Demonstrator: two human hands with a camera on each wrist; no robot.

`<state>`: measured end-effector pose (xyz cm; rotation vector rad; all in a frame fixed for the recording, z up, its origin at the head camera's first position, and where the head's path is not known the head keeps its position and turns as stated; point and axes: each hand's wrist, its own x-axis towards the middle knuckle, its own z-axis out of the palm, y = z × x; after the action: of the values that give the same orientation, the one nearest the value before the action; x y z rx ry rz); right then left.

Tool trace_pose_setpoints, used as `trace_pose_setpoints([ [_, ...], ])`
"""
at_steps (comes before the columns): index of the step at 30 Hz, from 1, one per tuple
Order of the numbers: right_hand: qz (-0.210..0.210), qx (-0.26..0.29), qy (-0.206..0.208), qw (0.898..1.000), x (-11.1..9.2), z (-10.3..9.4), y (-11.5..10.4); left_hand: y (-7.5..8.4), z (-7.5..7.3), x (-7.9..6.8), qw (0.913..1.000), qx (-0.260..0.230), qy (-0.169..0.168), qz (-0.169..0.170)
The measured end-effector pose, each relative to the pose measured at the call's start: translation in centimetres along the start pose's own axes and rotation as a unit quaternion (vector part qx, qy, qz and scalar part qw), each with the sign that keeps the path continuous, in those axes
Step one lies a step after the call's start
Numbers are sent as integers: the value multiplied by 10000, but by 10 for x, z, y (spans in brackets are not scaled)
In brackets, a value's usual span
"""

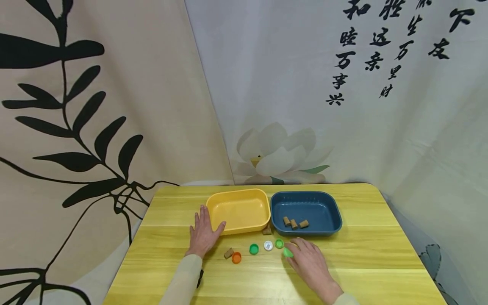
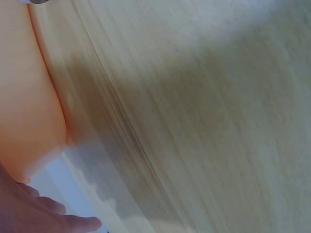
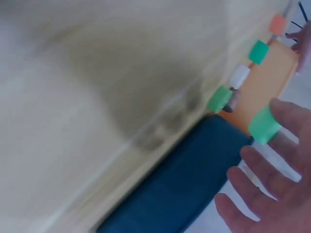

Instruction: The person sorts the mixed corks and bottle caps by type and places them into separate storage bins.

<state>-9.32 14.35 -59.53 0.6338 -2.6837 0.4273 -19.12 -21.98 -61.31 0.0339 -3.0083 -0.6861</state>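
My right hand [image 1: 310, 262] pinches a light green bottle cap [image 3: 263, 126] between thumb and index finger; its other fingers are spread in the right wrist view. Close by on the table lie another light green cap [image 1: 279, 243], a white cap [image 1: 268, 245], a darker green cap [image 1: 253, 249] and an orange cap [image 1: 236, 257]. My left hand [image 1: 203, 237] rests at the left edge of the yellow tray [image 1: 238, 231], fingers extended. One cork [image 1: 228, 253] lies beside the orange cap. Another brown cork-like piece [image 1: 267, 230] sits by the tray's front right corner, partly hidden.
The blue tray [image 1: 334, 224] stands directly right of the yellow one and holds three corks [image 1: 294, 224]. Both trays are near the far edge of the wooden table [image 1: 366, 250]. Behind hangs a printed curtain [image 1: 274, 84].
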Motion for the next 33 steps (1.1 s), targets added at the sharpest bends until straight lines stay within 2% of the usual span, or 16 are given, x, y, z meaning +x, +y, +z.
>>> trace_pose_setpoints([
  [8, -56, 153, 300, 9994, 24, -7, -15, -1, 2, 0, 10000, -13, 81, 27],
  [15, 72, 401, 425, 9983, 47, -5, -23, 0, 1, -1, 9999, -166, -28, -18],
  [22, 16, 436, 525, 9977, 69, 3, -28, 0, 1, -1, 9999, -121, 98, 20],
  [29, 86, 466, 505, 9976, 93, 13, -32, 3, -2, -2, 9998, -136, -112, -45],
  [33, 29, 241, 359, 9991, 111, 24, -34, 1, -2, -2, 9998, -169, -110, -52],
])
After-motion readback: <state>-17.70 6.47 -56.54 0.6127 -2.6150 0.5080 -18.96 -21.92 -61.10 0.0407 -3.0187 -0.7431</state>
